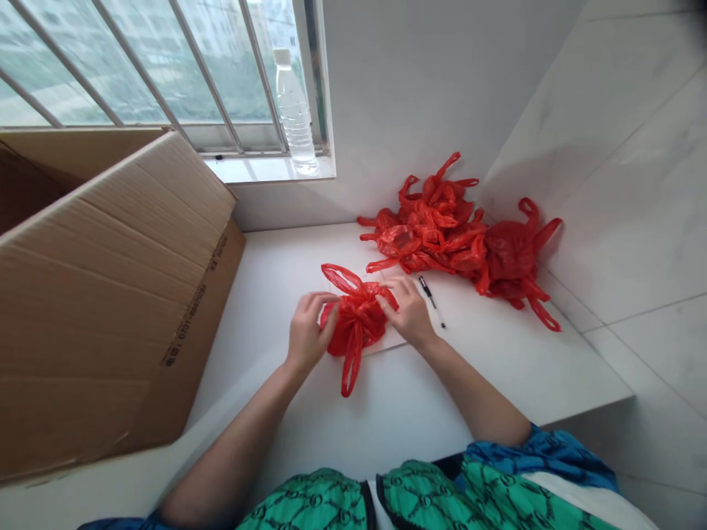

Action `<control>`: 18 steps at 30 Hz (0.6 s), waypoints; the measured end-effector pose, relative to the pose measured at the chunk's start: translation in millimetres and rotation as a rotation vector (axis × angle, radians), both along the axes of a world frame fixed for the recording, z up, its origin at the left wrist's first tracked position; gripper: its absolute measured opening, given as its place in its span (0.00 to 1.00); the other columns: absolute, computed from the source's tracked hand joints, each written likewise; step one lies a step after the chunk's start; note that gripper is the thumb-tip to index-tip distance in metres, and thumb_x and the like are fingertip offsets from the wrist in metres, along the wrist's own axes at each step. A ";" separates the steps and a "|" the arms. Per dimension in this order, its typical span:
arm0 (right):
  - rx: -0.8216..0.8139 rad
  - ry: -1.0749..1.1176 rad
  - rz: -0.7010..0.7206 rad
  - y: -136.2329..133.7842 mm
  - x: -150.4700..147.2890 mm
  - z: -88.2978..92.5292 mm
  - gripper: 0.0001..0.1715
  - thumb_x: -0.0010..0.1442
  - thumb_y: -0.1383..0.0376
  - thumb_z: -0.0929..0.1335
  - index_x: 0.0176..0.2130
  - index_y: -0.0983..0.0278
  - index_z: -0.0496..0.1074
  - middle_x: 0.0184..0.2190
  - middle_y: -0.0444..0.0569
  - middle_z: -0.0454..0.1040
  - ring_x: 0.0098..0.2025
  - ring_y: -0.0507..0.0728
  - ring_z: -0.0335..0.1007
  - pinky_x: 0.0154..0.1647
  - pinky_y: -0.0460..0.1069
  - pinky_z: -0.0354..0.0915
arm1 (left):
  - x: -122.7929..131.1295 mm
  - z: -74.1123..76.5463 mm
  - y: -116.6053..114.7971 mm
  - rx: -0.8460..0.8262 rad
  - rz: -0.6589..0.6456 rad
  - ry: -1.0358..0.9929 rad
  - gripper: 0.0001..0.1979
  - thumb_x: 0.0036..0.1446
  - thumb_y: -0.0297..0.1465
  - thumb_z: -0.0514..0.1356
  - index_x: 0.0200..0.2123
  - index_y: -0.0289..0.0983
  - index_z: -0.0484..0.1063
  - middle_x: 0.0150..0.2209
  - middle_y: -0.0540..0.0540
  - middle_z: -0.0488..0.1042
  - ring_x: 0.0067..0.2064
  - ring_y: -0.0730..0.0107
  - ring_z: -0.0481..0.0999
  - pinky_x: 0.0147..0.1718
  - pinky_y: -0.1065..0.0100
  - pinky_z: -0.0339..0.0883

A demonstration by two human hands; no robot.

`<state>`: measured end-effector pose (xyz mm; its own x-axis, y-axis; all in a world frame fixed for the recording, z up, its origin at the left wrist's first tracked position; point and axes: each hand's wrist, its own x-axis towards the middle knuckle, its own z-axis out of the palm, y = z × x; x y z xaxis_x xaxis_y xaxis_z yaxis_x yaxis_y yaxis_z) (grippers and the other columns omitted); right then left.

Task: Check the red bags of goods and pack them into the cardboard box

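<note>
A knotted red plastic bag (358, 318) sits on the white countertop in front of me, its two handle loops sticking out, one toward the back left and one toward me. What is inside it cannot be made out. My left hand (310, 327) grips the bag's left side, with thumb and fingers curved against the plastic. On the opposite side, my right hand (409, 313) holds the bag's right edge between thumb and fingers. Partly under the bag lies a sheet of paper (393, 343). Just right of my right hand is a black pen (431, 300).
Several tied red plastic bags (442, 228) are heaped at the back right against the wall. A large open cardboard box (104, 294) stands on the left. On the sill of the barred window is a clear bottle (295, 114). The countertop (552, 368) ends in front of me.
</note>
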<state>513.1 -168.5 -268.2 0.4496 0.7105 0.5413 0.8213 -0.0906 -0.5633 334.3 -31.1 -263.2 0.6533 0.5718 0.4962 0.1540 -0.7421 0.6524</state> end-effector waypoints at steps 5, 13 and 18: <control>-0.256 -0.266 0.094 23.9 -10.4 -24.7 0.34 0.70 0.55 0.57 0.70 0.64 0.52 0.70 0.55 0.51 0.73 0.62 0.40 0.71 0.63 0.40 | 18.6 -21.8 -12.2 0.244 -0.166 0.348 0.27 0.66 0.36 0.52 0.65 0.33 0.58 0.66 0.34 0.60 0.67 0.50 0.58 0.65 0.48 0.51; -0.357 -0.271 0.047 28.1 -10.4 -44.8 0.37 0.70 0.52 0.57 0.70 0.68 0.52 0.70 0.57 0.50 0.72 0.65 0.42 0.70 0.62 0.43 | 19.1 -41.9 -0.2 0.280 -0.115 0.522 0.33 0.66 0.39 0.49 0.68 0.26 0.52 0.70 0.32 0.50 0.71 0.50 0.48 0.68 0.48 0.44; -0.345 -0.260 0.037 28.7 -11.9 -46.2 0.37 0.70 0.52 0.58 0.70 0.67 0.52 0.70 0.57 0.51 0.72 0.64 0.43 0.70 0.63 0.44 | 19.4 -40.6 -1.3 0.264 -0.118 0.499 0.33 0.66 0.39 0.49 0.69 0.28 0.52 0.70 0.33 0.50 0.71 0.51 0.48 0.68 0.48 0.44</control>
